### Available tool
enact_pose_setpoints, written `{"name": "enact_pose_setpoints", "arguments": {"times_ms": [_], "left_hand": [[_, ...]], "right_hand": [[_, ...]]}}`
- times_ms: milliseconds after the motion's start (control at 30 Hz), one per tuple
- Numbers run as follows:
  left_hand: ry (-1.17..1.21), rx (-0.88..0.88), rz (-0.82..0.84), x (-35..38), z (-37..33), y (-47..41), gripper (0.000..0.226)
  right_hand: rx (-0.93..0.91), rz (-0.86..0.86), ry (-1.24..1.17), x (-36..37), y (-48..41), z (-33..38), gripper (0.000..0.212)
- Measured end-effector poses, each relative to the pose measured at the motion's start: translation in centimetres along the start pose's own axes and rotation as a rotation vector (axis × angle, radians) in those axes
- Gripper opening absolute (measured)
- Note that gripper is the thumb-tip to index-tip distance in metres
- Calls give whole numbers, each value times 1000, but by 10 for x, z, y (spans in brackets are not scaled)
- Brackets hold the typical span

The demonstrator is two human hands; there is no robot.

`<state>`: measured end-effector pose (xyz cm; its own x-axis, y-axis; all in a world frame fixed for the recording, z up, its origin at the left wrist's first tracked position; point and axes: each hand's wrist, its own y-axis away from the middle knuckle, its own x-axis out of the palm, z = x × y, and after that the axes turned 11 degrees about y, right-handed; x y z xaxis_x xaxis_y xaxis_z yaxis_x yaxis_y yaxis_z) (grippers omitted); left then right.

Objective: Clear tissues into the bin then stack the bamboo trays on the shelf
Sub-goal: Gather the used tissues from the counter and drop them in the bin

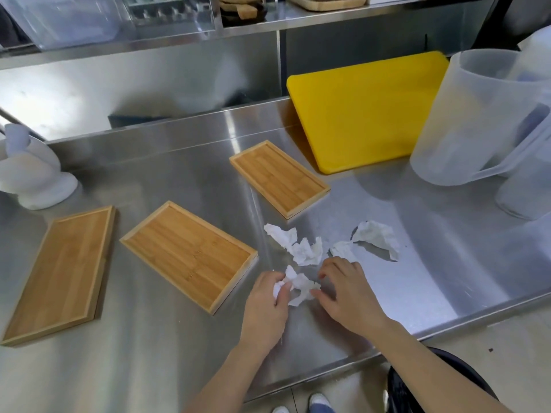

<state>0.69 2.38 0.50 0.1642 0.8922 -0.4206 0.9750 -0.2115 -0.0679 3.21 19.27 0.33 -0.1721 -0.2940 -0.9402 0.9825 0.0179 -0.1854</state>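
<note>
Head view: left hand (267, 305) grip closed on crumpled tissue (298, 286); right hand (347, 293) grip half open, fingertips touching same wad, holding nothing. Two more tissues (301, 247) (377, 236) just beyond grips on steel surface (417, 263). Three bamboo trays (190, 254) left of and beyond left grip. Bin (423, 383) below right forearm. Best: rake loose pieces into one wad, squeeze tight, then drop.

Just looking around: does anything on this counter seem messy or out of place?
Yes: crumpled tissues lie loose on the steel counter, and three bamboo trays sit scattered at different angles, unstacked. Nothing looks spilled or broken.
</note>
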Motion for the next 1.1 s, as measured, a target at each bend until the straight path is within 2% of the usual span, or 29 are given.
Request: {"name": "enact_pose_setpoints", "arguments": {"times_ms": [100, 200, 267, 333, 433, 467, 533, 633, 700, 733, 833, 967, 1100], "left_hand": [[94, -109, -120, -1, 0, -4, 5], [100, -134, -160, -6, -1, -10, 8], [86, -130, -179, -8, -3, -16, 18], [42, -110, -179, -9, -5, -22, 30], [9, -49, -150, -8, -8, -35, 31], [8, -30, -136, -7, -10, -40, 26], [16, -19, -105, -3, -13, -51, 20], [-21, 17, -41, 4, -16, -63, 23], [-103, 57, 20, 10, -16, -67, 27], [-166, 58, 58, 13, -17, -70, 31], [-370, 13, 185, 22, -18, -74, 47], [-550, 12, 263, 32, -12, -74, 46], [-555, 77, 261, 38, -10, -79, 29]], "right_hand": [[7, 75, 38, 6, -6, 4, 42], [74, 244, 82, 14, -13, 10, 58], [65, 286, 120, 17, -17, 14, 54], [-12, 313, 166, 18, -18, 19, 37], [7, 262, 90, 14, -14, 20, 20], [74, 227, 22, 10, -12, 19, 19], [200, 141, -73, 2, -11, 12, 30], [268, -45, 7, -7, -13, -5, 37], [365, -90, 92, -11, -16, -15, 36], [422, -74, 138, -10, -18, -20, 44], [525, 117, 245, 1, -21, -33, 59], [543, 272, 199, 11, -22, -36, 45], [403, 197, 83, 4, -25, -35, 24]]}}
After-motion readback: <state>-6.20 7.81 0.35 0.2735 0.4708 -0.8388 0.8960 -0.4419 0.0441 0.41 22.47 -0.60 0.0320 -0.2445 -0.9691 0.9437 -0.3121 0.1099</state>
